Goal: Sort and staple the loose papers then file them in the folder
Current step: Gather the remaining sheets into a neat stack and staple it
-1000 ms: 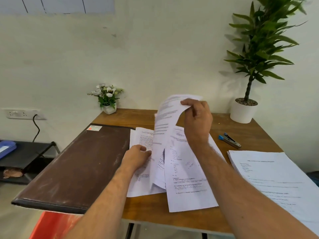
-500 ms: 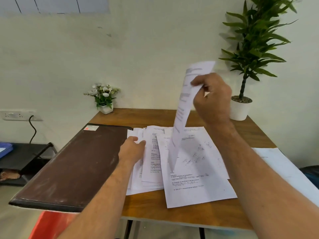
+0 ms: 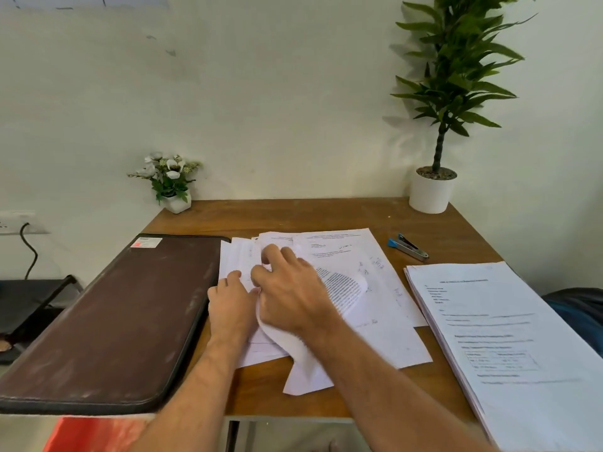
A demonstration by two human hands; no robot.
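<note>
Both my hands are on the loose papers [image 3: 352, 272] in the middle of the bench [image 3: 326, 213]. My left hand [image 3: 232, 303] rests on the left part of the pile, fingers bent and fingertips pressing down on the sheets; can't tell if it pinches anything. My right hand [image 3: 290, 288] lies just beside it, touching it, and overlaps a curled sheet [image 3: 346, 295] that bows up from the pile and runs under my palm, its lower corner sticking out toward me over the bench edge area. Right fingers are bent with tips on the sheets near the top of the pile; whether they actually grasp the curled sheet, I cannot tell. Papers are fanned and uneven, several corners showing.

Brown folder [image 3: 114, 321] lies closed and flat on the left side of the bench, its right edge just beside the pile, its left part overhanging the bench. Blue stapler [image 3: 408, 247] sits behind and right of the pile, apart from it. A separate stack of papers [image 3: 509, 347] lies on the right side of the bench, near the loose pile, not touching.

Small flower pot [image 3: 173, 184] at back left corner, tall potted plant [image 3: 434, 190] at back right. Wall socket [image 3: 16, 221] with black cable at far left.
</note>
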